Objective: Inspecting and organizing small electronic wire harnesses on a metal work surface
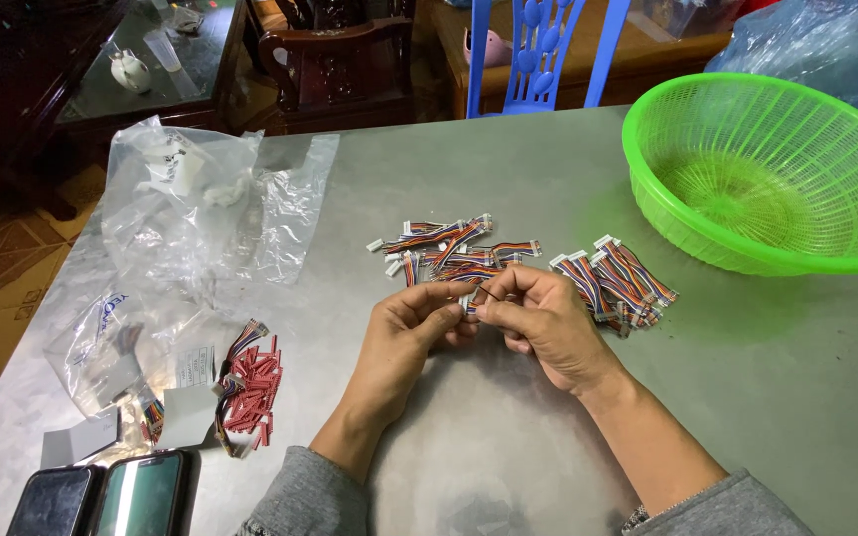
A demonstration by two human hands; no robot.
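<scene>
My left hand [411, 326] and my right hand [540, 316] meet at the middle of the grey table [767, 377], fingertips pinched together on one short multicoloured wire harness [470, 301] with a white connector. Just beyond my fingers lies a loose heap of the same wire harnesses [449, 248]. A tidier bundle of harnesses [616, 276] lies to the right of my right hand, close to its knuckles.
A bright green plastic basket [777, 169] stands at the far right. Clear plastic bags [201, 199] spread over the left side. A pile of small red connector pieces [253, 389] lies near the front left, beside two phones [101, 496]. Chairs stand behind the table.
</scene>
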